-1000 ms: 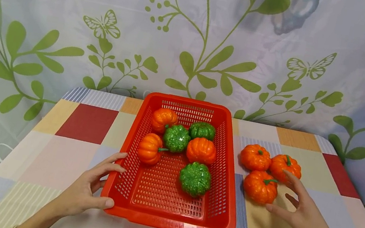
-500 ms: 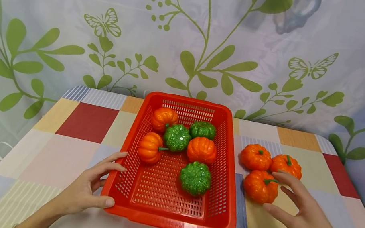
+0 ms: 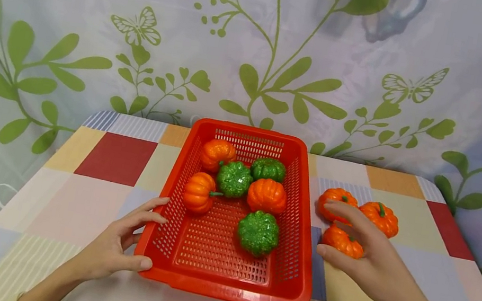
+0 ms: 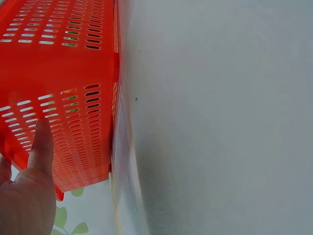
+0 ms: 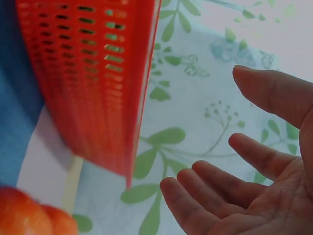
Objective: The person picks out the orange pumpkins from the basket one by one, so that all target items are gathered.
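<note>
The person's right hand [image 3: 376,263] hangs empty, fingers loosely spread, above three glossy orange ribbed toy pumpkins with green stems [image 3: 381,219] clustered on the worktop under patchwork cloth [image 3: 66,208], right of a red perforated plastic basket [image 3: 216,290]. The left hand [image 3: 107,248] holds the basket's left rim by the near corner. If the right hand pinched off-centre, the smooth, rounded pumpkins could slip or roll into one another, being so close; one carried low might catch the raised right rim, and one dropped inside could jostle the three orange ribbed toy pumpkins [image 3: 267,196] and three green ribbed toy pumpkins [image 3: 257,233] there. Heavy pressure on the left rim might tip the basket. The right hand covers much of the nearest loose pumpkin and partly hides the far-left one, so contact cannot be told. Some left fingers vanish below the rim; the left wrist view shows one against the outer wall, its hand cut off. The right wrist view crops the loose orange pumpkins at lower left.
</note>
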The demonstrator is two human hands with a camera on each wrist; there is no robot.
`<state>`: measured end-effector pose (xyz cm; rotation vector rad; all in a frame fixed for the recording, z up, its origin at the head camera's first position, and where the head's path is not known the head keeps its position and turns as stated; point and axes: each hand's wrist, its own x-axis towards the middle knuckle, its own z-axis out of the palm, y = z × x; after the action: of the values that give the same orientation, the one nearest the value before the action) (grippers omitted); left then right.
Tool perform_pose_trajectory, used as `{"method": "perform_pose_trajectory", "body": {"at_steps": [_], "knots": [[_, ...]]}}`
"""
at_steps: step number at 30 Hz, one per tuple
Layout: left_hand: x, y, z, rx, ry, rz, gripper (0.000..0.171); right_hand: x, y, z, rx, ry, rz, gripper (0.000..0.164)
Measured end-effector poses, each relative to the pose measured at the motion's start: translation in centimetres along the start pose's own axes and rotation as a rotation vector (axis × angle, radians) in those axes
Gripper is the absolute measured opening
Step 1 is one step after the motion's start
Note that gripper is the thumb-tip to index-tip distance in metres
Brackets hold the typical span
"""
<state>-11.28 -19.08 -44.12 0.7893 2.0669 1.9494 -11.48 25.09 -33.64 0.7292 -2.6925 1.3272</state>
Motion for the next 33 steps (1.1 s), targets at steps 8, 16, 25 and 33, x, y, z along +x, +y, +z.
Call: {"method": "perform_pose_trajectory", "body": {"at_steps": [8,16,25,33], "knots": [[0.2,0.2,0.0,0.014,-0.008,0.002,0.057,2.6,-1.2,0.7,0.076,-0.045,-0.065,0.052],[0.3,0.3,-0.2,0.021,-0.009,0.001,0.056,5.3,-2.9,2.1,0.113,-0.112,-0.027,0.047],[0.2,0.2,-0.2,0.015,-0.007,0.008,0.057,8.2,-5.6,4.7,0.150,-0.181,-0.113,0.048],[0.1,0.0,-0.1,0.016,-0.006,0.007,0.057,10.4,-6.9,7.4,0.073,-0.200,-0.193,0.048]]}}
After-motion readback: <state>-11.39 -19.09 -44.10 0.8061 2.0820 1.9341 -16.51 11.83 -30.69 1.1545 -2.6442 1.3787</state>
